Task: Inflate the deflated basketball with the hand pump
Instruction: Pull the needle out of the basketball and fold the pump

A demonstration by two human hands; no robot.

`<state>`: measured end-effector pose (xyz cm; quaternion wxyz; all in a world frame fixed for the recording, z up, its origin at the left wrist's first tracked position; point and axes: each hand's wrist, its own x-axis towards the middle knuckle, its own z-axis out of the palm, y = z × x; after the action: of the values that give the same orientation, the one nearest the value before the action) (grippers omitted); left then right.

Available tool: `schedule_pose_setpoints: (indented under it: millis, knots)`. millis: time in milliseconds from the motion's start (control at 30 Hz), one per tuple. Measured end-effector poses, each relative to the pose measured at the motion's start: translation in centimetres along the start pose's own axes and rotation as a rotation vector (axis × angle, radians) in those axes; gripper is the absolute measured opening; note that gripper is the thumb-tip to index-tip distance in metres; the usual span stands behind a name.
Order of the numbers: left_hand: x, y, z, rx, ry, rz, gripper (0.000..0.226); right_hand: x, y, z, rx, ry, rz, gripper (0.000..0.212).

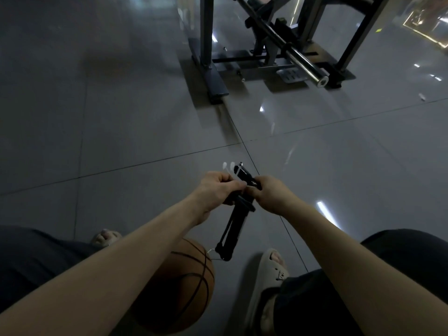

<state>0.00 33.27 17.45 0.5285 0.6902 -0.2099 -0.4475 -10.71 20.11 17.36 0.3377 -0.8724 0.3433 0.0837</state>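
An orange-brown basketball (186, 284) with black seams lies on the floor between my feet, partly hidden by my left forearm. Above it I hold a black hand pump (234, 229) in the air, its lower end hanging near the ball's top. My left hand (214, 190) grips the pump's upper part with curled fingers. My right hand (269, 194) pinches a small black part at the pump's top end, where a short black piece (243, 172) sticks up and away. A thin wire piece (215, 254) shows at the pump's lower end.
Grey glossy floor tiles (121, 132) spread all around. A weight machine with a steel frame (213, 76) and a chrome bar (308, 66) stands ahead at the top. My feet in pale slippers (271, 272) flank the ball, with dark trousers at both lower corners.
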Motion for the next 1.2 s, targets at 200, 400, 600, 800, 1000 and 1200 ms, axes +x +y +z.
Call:
schedule_pose_setpoints:
  millis: [200,400,600,800,1000,1200]
  knots:
    - [-0.1,0.5,-0.5,-0.312,-0.015,-0.099,0.022,0.0,-0.5,0.4,-0.096,-0.064,-0.102,0.016]
    - [0.1,-0.1,-1.2,-0.404,-0.137,-0.052,0.030,0.0,0.2,-0.8,-0.032,-0.146,-0.082,0.027]
    - [0.2,0.2,-1.1,-0.086,-0.094,0.163,0.025,-0.7,0.2,-1.3,0.099,-0.124,-0.156,0.044]
    - [0.2,1.1,-1.4,0.273,0.047,0.413,0.020,-1.0,0.5,-1.7,0.193,-0.006,-0.231,0.032]
    - [0.4,2.2,-1.7,0.444,0.078,0.571,0.019,-1.3,0.4,-3.1,0.568,-0.188,-0.189,0.025]
    - [1.2,2.8,-2.6,0.402,0.123,0.592,0.020,-0.9,0.6,-2.4,0.771,-0.118,-0.190,0.024]
